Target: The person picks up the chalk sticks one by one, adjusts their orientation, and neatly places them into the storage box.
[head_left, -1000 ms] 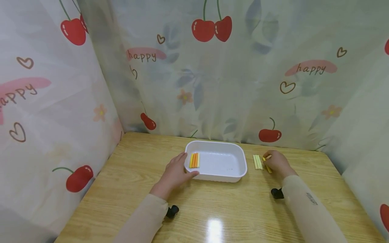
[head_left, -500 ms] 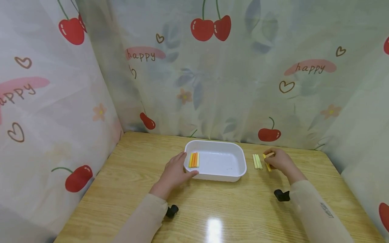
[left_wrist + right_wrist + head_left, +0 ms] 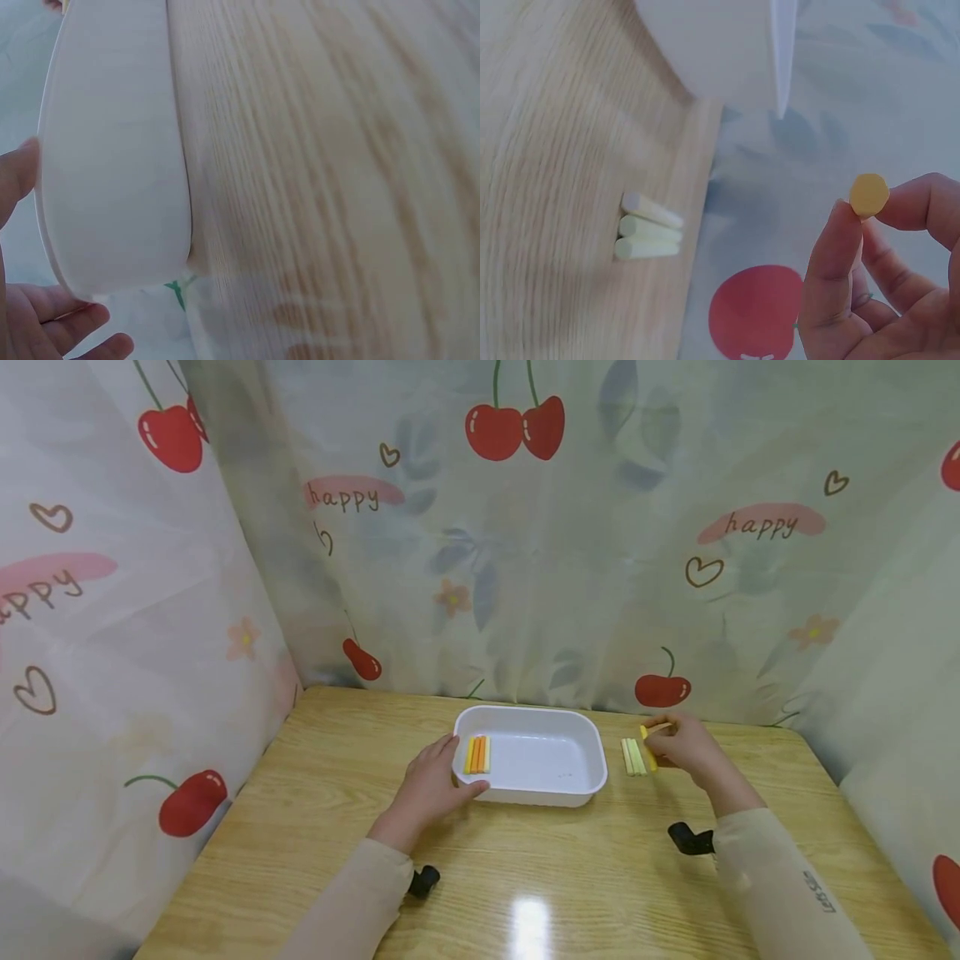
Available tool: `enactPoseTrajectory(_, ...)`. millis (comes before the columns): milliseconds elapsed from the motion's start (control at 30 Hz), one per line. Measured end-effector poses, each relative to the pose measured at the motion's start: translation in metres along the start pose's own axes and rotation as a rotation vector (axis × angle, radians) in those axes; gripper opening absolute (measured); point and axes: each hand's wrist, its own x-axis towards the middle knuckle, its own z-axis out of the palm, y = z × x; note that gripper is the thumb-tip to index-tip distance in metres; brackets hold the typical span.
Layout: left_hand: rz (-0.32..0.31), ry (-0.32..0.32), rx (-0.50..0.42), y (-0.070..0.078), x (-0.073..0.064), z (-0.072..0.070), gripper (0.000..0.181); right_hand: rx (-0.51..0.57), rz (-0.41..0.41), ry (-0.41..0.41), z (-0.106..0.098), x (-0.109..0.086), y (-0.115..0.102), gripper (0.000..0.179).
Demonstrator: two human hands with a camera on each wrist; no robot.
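In the head view my left hand grips the left end of a white plastic tub, thumb at the front rim and fingers around the end. The left wrist view shows the thumb and fingertips against the tub wall. Several chalk sticks, yellow, orange and pale, lie side by side inside at the left. Right of the tub, my right hand pinches a yellow chalk stick between thumb and fingers, held above the table. Three pale chalk sticks, one whitish and two greenish, lie close by.
A wood-grain table carries everything. Behind it and at the sides hangs a cherry-print curtain, close to the tub's back edge. Black wrist mounts stick out from both sleeves.
My right hand has picked the yellow chalk stick up from the table beside the pale ones and shifted it slightly left and upward. The left hand and tub stay put.
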Motion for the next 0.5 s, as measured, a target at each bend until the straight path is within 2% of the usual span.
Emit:
enactPoseTrajectory(233,0.013,0.01,-0.008,-0.001,0.0,0.001,0.098,0.05,-0.003,0.009,0.005,-0.003,-0.014,0.049)
enactPoseTrajectory(500,0.043,0.029,0.013,-0.004,0.001,0.001,0.097,0.119,-0.037,-0.02,0.016,-0.006,-0.033,0.048)
